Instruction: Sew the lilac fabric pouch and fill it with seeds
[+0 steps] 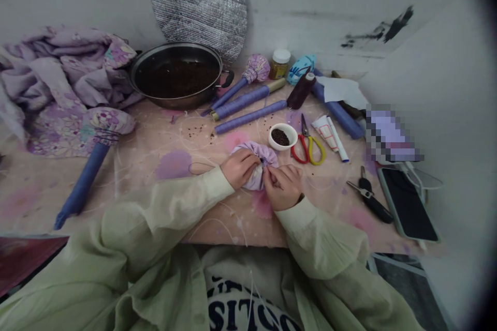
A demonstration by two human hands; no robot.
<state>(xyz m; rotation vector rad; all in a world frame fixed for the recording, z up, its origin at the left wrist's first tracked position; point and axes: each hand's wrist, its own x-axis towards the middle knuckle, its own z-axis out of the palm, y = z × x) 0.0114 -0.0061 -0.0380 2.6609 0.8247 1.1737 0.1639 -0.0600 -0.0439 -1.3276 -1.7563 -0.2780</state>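
left hand (239, 167) and right hand (285, 187), fingers curled, pinch the gathered lilac cloth (255, 179).

At the left hand (239, 166) and right hand (285, 186), soft matt cloth pouch (254, 182); beyond them, smooth glossy bowl (293, 137), pan (174, 101) with shiny metal rim, crinkled silvery foil disc (200, 5)

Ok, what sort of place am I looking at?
Probably a small craft corner, perhaps at home: gathered lilac cloth, a cone of dark thread and scissors share one table.
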